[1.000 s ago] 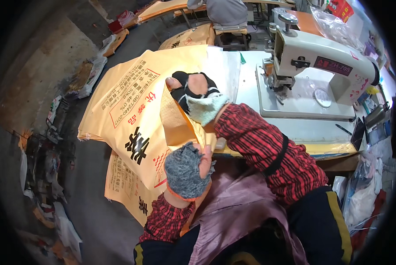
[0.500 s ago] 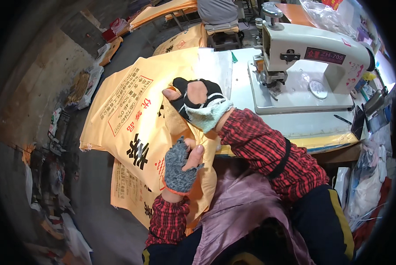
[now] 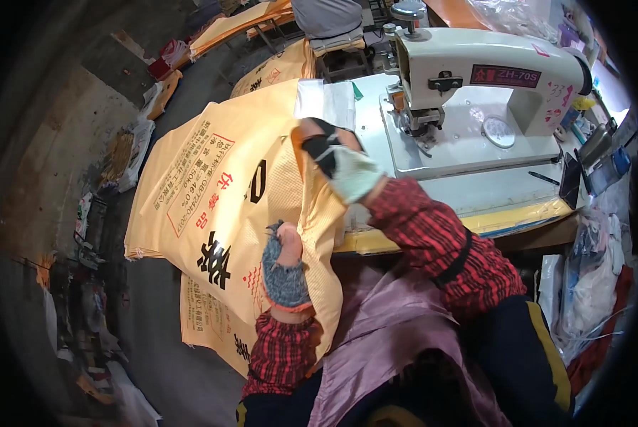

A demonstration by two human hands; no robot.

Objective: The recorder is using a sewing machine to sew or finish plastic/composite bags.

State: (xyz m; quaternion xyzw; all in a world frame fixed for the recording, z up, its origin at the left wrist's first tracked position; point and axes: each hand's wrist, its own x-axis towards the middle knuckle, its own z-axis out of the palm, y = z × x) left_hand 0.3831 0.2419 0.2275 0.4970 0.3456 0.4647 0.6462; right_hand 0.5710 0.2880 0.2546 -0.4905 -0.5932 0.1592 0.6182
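Our right hand, in a black and pale green glove with bare skin showing at the fingers, is closed on the upper edge of a yellow woven sack. Our left hand, in a fuzzy grey-blue glove, rests lower on the same sack, thumb pointing up; its other fingers are hidden, so we cannot tell whether they clamp the cloth. The sack slants across the space in front of us, left of the table and partly over our lap, its face printed in black and red and its near side bulging in soft folds. Beneath it, another printed sack hangs lower on the left. We wear red-and-black checked sleeves, and a mauve apron covers our lap. Just beyond our right hand, a pale sheet lies by the top of the sack. To the right, a white sewing machine stands on a white table with a yellow front edge; a dark pen lies near its base. Clear plastic bags bunch at the far right. Past the sacks, we see a stool with a grey cover.
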